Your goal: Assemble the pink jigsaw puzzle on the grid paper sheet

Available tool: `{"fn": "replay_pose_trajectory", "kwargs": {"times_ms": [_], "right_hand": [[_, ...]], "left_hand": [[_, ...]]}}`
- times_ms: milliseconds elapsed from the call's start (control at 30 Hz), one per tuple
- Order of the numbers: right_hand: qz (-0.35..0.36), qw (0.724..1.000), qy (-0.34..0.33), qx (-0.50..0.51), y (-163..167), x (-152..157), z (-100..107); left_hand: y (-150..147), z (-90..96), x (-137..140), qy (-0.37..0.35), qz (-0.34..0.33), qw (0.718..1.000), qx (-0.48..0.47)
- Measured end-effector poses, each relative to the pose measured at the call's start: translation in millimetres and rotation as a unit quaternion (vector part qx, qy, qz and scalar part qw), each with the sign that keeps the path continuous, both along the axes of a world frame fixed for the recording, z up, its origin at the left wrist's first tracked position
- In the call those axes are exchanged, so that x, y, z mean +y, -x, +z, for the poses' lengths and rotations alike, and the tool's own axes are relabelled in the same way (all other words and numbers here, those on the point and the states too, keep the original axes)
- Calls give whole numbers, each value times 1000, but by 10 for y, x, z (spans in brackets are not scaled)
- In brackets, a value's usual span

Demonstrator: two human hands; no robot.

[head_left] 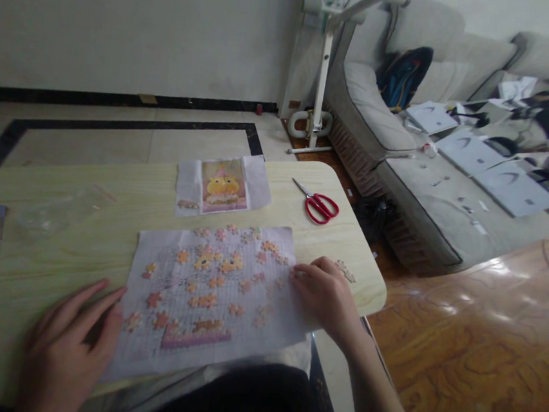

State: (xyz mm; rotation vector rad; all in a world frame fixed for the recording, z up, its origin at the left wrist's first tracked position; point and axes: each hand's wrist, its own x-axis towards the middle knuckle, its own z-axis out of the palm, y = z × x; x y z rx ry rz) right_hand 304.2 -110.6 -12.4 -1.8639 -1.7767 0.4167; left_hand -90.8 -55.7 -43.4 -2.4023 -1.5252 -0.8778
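Observation:
A printed sheet of paper (144,349) lies on the table with many small jigsaw pieces spread over it. Yellow-orange pieces (230,263) sit in loose clusters near its middle, and a joined pinkish-purple strip (196,339) runs along the lower part. My left hand (74,342) rests at the sheet's left edge, open, its fingers apart and holding nothing. At the right edge, my right hand (326,298) has its fingers bent and close together, fingertips on the paper. Whether a piece or the paper's edge is between them is hidden. Behind lies a sheet with a picture of a yellow cartoon figure (223,185).
Red-handled scissors (320,207) lie at the table's (87,178) back right. A few joined pieces (344,271) are beyond my right hand. A clear plastic bag (60,211) is at the left. A grey sofa (424,214) with a backpack (404,79) and white boxes stands right.

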Motion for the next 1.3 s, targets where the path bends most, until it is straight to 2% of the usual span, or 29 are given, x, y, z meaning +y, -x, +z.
{"fn": "replay_pose_trajectory", "kwargs": {"times_ms": [200, 500, 633, 733, 833, 900, 1033, 1167, 1300], "right_hand": [[6, 1000, 21, -18, -17, -12, 28], [2, 1000, -11, 5, -2, -9, -9], [-33, 997, -56, 50, -25, -10, -29], [-60, 990, -45, 123, 28, 5, 63], [-66, 965, 15, 252, 209, 33, 235], [-58, 932, 70, 350, 397, 58, 356], [-11, 872, 136, 470, 804, 96, 563], [39, 857, 171, 484, 1043, 89, 751], [54, 853, 179, 486, 1118, 39, 881]], "left_hand": [[25, -22, -11, 17, -1, 1000, 0], [21, -54, -34, 22, 6, 1000, -5], [11, -66, -37, 36, 16, 999, -14], [-2, -38, -48, 40, 24, 998, -49], [-100, 92, -123, 41, 15, 993, -109], [-244, 235, -216, 61, -11, 987, -148], [-617, 527, -403, 137, -129, 961, -201], [-831, 679, -462, 191, -213, 931, -226], [-859, 735, -468, 205, -241, 915, -251]]}}
